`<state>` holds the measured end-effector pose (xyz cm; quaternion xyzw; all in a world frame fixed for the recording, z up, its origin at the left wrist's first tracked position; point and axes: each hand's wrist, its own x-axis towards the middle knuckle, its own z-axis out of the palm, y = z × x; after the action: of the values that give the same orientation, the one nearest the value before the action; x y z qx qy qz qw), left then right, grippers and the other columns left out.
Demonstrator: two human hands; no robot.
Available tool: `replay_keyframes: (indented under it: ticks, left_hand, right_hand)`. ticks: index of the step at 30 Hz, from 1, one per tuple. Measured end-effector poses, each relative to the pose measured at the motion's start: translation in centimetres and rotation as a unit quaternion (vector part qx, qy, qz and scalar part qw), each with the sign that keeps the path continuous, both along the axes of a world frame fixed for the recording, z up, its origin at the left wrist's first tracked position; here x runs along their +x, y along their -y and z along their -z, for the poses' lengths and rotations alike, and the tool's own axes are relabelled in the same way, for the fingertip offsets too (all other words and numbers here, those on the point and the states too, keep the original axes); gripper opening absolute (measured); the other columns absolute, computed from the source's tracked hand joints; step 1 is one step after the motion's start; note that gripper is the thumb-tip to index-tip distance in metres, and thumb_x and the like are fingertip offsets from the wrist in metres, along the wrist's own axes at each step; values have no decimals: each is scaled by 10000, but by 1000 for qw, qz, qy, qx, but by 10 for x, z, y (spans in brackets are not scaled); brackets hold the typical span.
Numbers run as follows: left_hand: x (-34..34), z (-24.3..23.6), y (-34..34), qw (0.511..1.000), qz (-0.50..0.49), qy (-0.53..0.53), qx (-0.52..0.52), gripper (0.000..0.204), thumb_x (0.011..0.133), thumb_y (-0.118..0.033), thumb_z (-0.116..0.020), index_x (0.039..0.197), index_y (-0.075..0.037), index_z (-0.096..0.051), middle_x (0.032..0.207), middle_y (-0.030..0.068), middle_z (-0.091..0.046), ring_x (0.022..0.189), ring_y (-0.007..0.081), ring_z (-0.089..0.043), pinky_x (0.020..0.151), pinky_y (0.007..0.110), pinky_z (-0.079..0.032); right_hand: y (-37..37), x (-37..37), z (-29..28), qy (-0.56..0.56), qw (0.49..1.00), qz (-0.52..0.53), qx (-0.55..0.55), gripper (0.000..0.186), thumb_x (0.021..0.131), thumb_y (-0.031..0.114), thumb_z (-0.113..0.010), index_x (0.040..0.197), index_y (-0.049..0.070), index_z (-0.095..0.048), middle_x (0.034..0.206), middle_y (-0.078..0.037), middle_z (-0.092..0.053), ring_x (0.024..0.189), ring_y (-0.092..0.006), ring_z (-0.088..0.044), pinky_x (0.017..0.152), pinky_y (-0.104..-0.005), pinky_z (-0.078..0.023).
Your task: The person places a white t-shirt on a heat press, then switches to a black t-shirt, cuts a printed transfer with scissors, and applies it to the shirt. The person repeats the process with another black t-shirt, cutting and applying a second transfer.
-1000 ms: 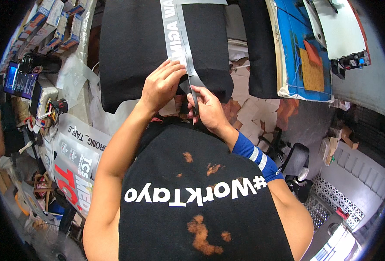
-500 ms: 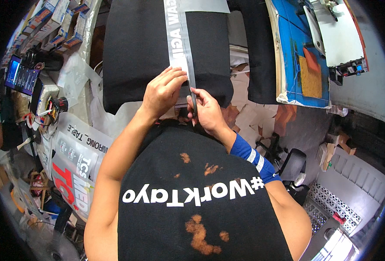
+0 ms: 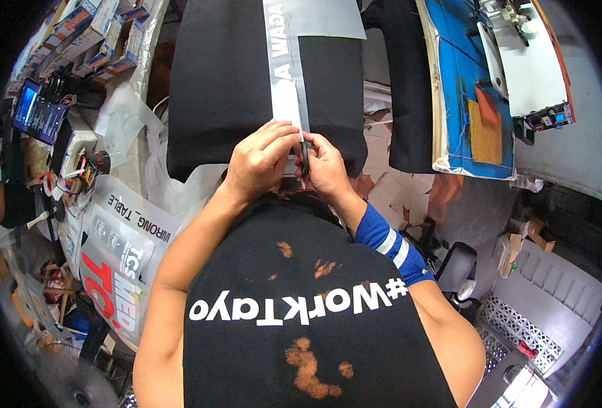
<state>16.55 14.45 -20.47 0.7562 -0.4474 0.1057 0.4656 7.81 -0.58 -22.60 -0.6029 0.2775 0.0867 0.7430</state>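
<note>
A strip of grey see-through film (image 3: 286, 102) with white lettering runs away from me over a black padded panel (image 3: 222, 88). My left hand (image 3: 261, 160) is closed on the strip's near end, the fingers bunched and the thumb mostly hidden. Just to its right, my right hand (image 3: 328, 166) grips black-handled scissors (image 3: 305, 158). Their blades point away from me along the film's right side, close by the left fingertips. I cannot tell how far apart the blades are. The film's far part widens to the right into a plain grey sheet (image 3: 331, 20).
A blue board (image 3: 443, 75) with orange and yellow pieces stands at the right, beside a narrow black panel (image 3: 409, 102). To the left are stacked boxes (image 3: 97, 34), a lit phone-like screen (image 3: 27, 102) and a printed plastic sheet (image 3: 121, 251). Paper scraps (image 3: 396, 190) lie below.
The film has come nearer to me across the panel, and both hands have shifted slightly toward me with it. The whole view has also moved a little.
</note>
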Motion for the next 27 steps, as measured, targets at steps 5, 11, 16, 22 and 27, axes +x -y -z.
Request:
replay_keyframes:
  ticks: [5, 11, 16, 22, 27]
  left_hand:
    - [-6, -9, -3, 1000, 1, 9, -1, 157, 825, 64, -699, 976, 23, -701, 1028, 160, -739, 1038, 330, -726, 976, 456, -575]
    - [-10, -13, -4, 1000, 3, 4, 0, 173, 817, 68, -704, 982, 19, -699, 1035, 158, -741, 1052, 337, -723, 976, 459, -576]
    - [-15, -18, -8, 1000, 5, 6, -2, 199, 808, 74, -703, 997, 13, -694, 1046, 157, -740, 1066, 339, -719, 986, 463, -572]
    - [-22, -31, -16, 1000, 7, 10, 0, 245, 759, 73, -704, 998, 15, -711, 1049, 157, -739, 1076, 308, -719, 1011, 459, -563]
    - [-23, -39, -18, 1000, 0, 11, -5, 249, 748, 81, -701, 988, 17, -706, 1041, 154, -739, 1064, 311, -723, 1008, 460, -564]
  right_hand:
    - [7, 19, 1, 6, 1000, -1, -15, 352, 1054, 146, -514, 1387, 31, -535, 859, -30, -641, 625, -89, -607, 476, -217, -465]
    - [15, 20, 5, 35, 999, -3, -2, 394, 1032, 191, -605, 1380, 17, -547, 833, -42, -679, 609, -95, -620, 475, -263, -460]
    - [14, 25, 6, 30, 999, 8, -24, 381, 1024, 163, -599, 1371, 12, -552, 815, -35, -670, 585, -90, -602, 467, -258, -450]
    - [19, 54, -4, 17, 999, 21, -29, 310, 1027, 182, -593, 1281, 5, -614, 789, -22, -653, 543, -66, -555, 425, -227, -405]
    - [18, 57, -10, -1, 999, 14, -36, 285, 1027, 188, -599, 1246, 8, -631, 753, -11, -636, 511, -61, -533, 390, -227, -377]
